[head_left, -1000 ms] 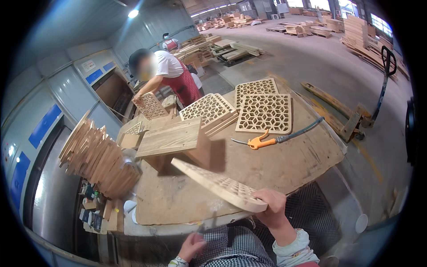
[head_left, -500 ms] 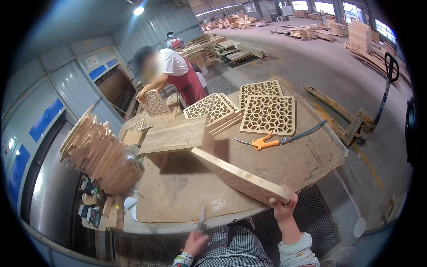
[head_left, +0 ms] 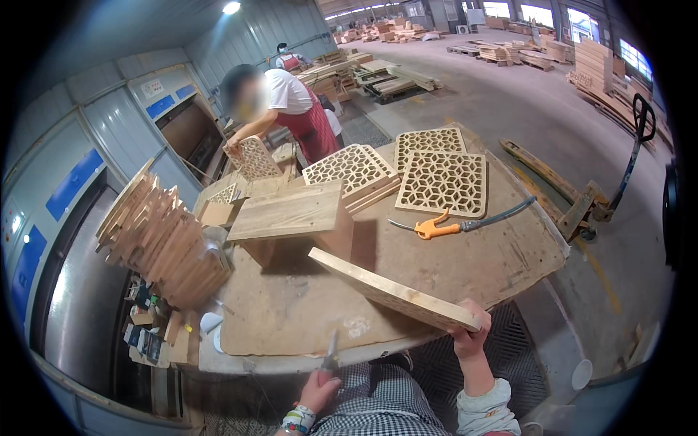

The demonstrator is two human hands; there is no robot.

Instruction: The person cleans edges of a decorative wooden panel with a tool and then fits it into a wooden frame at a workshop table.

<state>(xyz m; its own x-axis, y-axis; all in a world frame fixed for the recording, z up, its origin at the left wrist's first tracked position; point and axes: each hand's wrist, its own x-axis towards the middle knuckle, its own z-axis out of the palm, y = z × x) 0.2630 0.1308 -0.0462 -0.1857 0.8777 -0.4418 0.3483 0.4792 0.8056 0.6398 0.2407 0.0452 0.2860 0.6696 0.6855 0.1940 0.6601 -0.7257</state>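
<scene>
My right hand (head_left: pixel 470 331) grips the near right end of a wooden lattice panel (head_left: pixel 396 292). The panel is tilted, its long pale edge facing up and its patterned face mostly turned away and in shadow. Closed around a slim, greyish handheld tool (head_left: pixel 331 350), my left hand (head_left: pixel 320 389) stays low by the table's front edge. The tool's tapered tip points away from me; its exact kind is not clear. Beyond the panel, a box-like wooden block (head_left: pixel 291 212) stands on the table. An orange air blow gun (head_left: pixel 435 227) with a hose lies to the right.
Several lattice panels (head_left: pixel 443 183) lie on the brown-covered table (head_left: pixel 509 251). A tall stack of wooden pieces (head_left: pixel 163 243) stands at left. Across the table, a co-worker in a red apron (head_left: pixel 309 131) handles another lattice panel (head_left: pixel 254 158). A pallet jack (head_left: pixel 589 200) stands at right.
The view has shifted slightly. The panel in my right hand is tilted a little differently; both hands keep their holds. The co-worker's panel stays nearly in place.
</scene>
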